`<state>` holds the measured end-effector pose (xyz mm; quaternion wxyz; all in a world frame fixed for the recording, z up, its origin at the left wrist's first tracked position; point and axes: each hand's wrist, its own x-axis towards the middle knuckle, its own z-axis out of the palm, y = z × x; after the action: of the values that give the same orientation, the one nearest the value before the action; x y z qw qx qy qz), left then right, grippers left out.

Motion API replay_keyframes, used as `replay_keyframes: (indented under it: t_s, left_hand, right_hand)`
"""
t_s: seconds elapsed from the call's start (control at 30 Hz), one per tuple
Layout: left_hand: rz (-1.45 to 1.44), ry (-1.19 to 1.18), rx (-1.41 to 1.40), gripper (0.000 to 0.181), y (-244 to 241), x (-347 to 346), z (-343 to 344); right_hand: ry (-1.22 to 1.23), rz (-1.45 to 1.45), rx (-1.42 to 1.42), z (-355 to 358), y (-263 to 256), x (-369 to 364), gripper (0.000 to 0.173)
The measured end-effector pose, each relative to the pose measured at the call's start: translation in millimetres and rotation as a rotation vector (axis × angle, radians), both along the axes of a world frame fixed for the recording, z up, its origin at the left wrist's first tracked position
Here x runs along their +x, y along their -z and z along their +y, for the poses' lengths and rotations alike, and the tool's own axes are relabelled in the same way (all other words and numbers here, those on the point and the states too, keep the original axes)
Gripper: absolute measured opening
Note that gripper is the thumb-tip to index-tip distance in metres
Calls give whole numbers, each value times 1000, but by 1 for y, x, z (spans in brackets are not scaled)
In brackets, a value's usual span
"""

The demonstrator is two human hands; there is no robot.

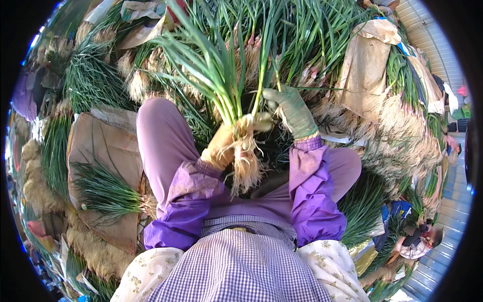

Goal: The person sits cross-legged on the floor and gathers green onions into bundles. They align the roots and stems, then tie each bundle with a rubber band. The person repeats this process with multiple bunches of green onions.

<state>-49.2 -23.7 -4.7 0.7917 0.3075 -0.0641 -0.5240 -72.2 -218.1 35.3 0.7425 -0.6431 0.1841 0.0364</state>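
Observation:
My left hand [222, 145], in a tan work glove, grips a small bunch of green garlic [228, 102] by its lower stalks. The leaves fan upward, and the pale, stringy roots [245, 164] hang below the glove. A single stalk [259, 88] on the bunch's right side leans slightly apart from the others. My right hand [294, 111], in a green knit glove, is just to the right of the bunch. Its fingers are closed around another thin stalk [278, 77], with a few roots showing beneath them. Both hands are above my crossed legs.
Piled green garlic [256, 34] stands beyond my knees, with more root masses [400, 117] to the right. A bundle with thin leaves [109, 194] lies on brown sacking [102, 139] at my left. Another person [415, 241] is at the far right, near a corrugated metal wall [441, 211].

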Motion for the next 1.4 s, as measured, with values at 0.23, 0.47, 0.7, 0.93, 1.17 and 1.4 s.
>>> replay_keyframes:
  t_s: [0.23, 0.47, 0.7, 0.93, 1.17, 1.4]
  left_hand:
    - [-1, -259, 187, 22, -1, 3, -24]
    - [185, -138, -96, 24, -5, -11, -27]
    - [67, -247, 115, 29, -9, -22, -10]
    - [93, -261, 60, 23, 12, 8, -12]
    - [-225, -305, 504, 17, 11, -9, -23]
    - [-227, -232, 407, 17, 13, -2, -7]
  right_hand:
    - [141, -216, -1140, 23, 21, 3, 21]
    - [480, -306, -1512, 19, 50, 29, 21]
    - [290, 132, -870, -6, 3, 19, 26]
    - [-954, 576, -1276, 5, -2, -90, 45]
    - [-241, -40, -1188, 51, -34, -42, 26]
    - [60, -91, -78, 34, -16, -61, 15]
